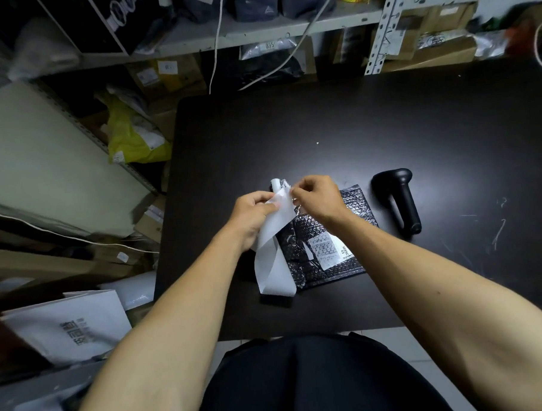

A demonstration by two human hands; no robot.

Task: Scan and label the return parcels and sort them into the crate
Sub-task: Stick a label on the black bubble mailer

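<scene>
Black bubble mailer (330, 243) on table (384, 132), left hand (251, 214) and right hand (317, 197) pinching label strip (275, 236)

The label (324, 252) print on the parcel (333, 233) is too small to read; shelves (256, 35) at twelve o'clock are blurred and cropped.

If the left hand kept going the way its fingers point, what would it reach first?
The left hand points right, pinching the white label strip; it would probably meet the right hand first, which pinches the same strip.

black table (384, 132) | metal shelving (287, 30) behind, crowded | pale tiled floor (425, 354)
</scene>
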